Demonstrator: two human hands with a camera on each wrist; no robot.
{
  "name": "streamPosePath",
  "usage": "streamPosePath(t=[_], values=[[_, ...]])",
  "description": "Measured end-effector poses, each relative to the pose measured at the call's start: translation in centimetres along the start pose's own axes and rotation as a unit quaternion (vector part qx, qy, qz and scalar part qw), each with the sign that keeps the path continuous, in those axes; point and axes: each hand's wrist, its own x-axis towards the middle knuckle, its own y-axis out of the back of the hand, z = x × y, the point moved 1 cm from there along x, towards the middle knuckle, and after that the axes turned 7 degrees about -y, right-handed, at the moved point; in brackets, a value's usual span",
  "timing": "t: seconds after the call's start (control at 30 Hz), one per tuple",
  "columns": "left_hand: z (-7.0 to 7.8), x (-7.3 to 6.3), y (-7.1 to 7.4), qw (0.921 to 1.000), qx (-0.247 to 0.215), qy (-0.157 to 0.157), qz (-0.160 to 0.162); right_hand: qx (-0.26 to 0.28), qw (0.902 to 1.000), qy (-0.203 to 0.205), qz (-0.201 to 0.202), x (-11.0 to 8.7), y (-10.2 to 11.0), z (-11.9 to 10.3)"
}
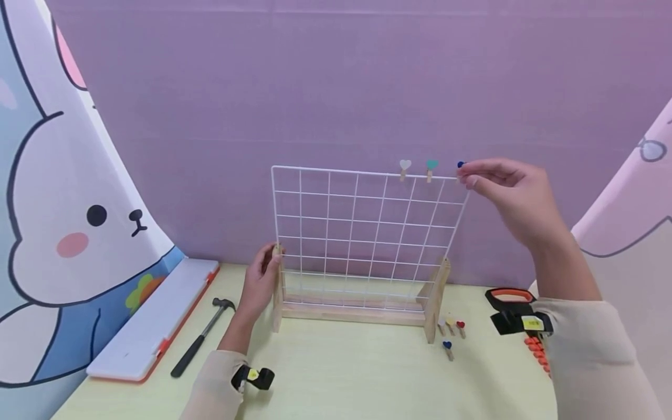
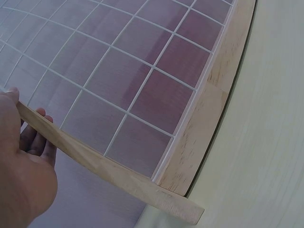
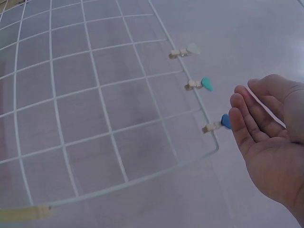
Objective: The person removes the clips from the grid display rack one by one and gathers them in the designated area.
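A white wire grid stands upright in a wooden stand. My left hand grips the stand's left post, thumb on one side and fingers curled behind, as the left wrist view shows. Along the grid's top wire sit small wooden clips: one with a white heart, one with a teal heart, and near the right corner one with a blue heart. My right hand is beside the blue heart clip, fingers loosely bent and nothing held between them.
Several heart clips lie on the table by the stand's right foot. To the left are a hammer and a long white case with an orange edge. An orange-and-black handled tool lies at right, partly behind the right forearm.
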Motion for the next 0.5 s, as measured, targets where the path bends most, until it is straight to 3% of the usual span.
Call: streamPosePath(t=[0.27,0.5], values=[[0.1,-0.1,0.0,0.9999,0.012,0.003,0.002,0.004,1.0000,-0.004,-0.004,1.7,-0.8,-2.3],[0.3,-0.1,0.0,0.9999,0.012,0.004,0.005,0.109,0.9931,0.035,-0.025,3.1,-2.0,-3.1]])
